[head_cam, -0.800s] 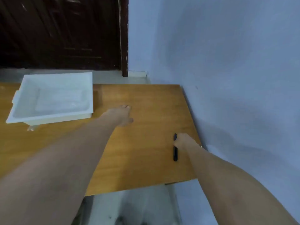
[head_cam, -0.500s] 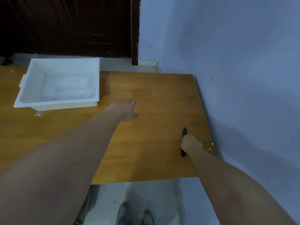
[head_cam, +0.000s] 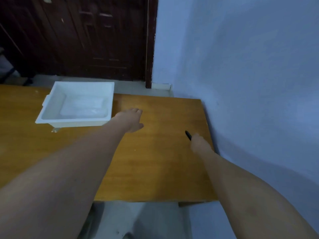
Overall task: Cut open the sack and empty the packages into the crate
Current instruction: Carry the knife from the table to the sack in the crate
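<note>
A white plastic crate (head_cam: pixel 51 116) stands at the far side of the wooden table (head_cam: pixel 155 169), with clear plastic packages (head_cam: pixel 82 107) lying flat in it. My left hand (head_cam: pixel 131 119) rests flat on the table just right of the crate, fingers together and nothing in it. My right hand (head_cam: pixel 198 142) is closed around a slim black cutter (head_cam: pixel 188 135) near the table's right edge; only its dark tip sticks out past my fingers, pointing up and to the left. No sack is in view.
A pale blue wall (head_cam: pixel 250 83) runs along the table's right edge. A dark wooden door (head_cam: pixel 86 40) stands behind the table. Grey floor (head_cam: pixel 138 219) shows below the near edge. A small pale scrap (head_cam: pixel 55 134) lies in front of the crate.
My right hand has closed on the black cutter, which lay flat on the table, and raised it so its tip tilts left. The camera has tilted upward. My left hand stays put.
</note>
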`<state>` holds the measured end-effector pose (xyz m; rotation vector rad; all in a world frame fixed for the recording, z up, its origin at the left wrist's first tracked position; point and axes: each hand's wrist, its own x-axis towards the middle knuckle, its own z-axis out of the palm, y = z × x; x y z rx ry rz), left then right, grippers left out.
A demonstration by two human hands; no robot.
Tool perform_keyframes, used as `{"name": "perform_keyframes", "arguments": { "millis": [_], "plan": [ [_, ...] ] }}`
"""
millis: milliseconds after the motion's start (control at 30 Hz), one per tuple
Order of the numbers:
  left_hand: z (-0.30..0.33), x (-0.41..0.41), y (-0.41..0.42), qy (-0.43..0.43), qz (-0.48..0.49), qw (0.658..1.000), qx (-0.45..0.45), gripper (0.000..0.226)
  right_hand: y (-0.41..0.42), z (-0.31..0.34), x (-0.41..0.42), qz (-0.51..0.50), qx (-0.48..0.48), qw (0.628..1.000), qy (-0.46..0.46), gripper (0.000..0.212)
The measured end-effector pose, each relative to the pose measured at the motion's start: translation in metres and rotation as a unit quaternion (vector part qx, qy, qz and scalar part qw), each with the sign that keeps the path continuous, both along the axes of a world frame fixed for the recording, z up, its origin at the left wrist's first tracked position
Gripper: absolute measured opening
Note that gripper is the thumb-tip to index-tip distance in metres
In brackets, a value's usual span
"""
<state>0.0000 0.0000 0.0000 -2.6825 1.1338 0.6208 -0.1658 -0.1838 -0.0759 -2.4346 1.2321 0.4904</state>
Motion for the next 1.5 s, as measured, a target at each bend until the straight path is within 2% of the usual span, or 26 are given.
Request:
{"name": "perform_keyframes", "arguments": {
  "millis": [67,267,600,1067,1333,1500],
  "plan": [
    [0.019,-0.001,0.007,-0.024,0.004,1.0,-0.014,0.068,-0.003,0.019,0.004,0.027,0.0,0.999,-0.045,0.042],
    [0.093,-0.001,0.038,-0.096,0.042,0.993,-0.06,0.065,0.005,0.107,0.028,0.058,-0.005,0.987,-0.149,0.026],
    [0.177,-0.028,0.126,-0.194,0.116,0.97,-0.088,0.067,0.07,0.22,0.067,0.214,-0.085,0.955,-0.189,0.031],
    [0.192,-0.078,0.334,-0.201,0.313,0.927,-0.044,0.067,0.265,0.247,0.114,0.397,-0.077,0.886,-0.226,0.027],
    [0.187,-0.086,0.463,-0.199,0.368,0.907,-0.039,0.069,0.392,0.251,0.13,0.459,-0.071,0.852,-0.243,0.028],
    [0.18,-0.077,0.55,-0.197,0.377,0.904,-0.04,0.068,0.478,0.247,0.145,0.464,-0.068,0.847,-0.25,0.03]
  ]
}}
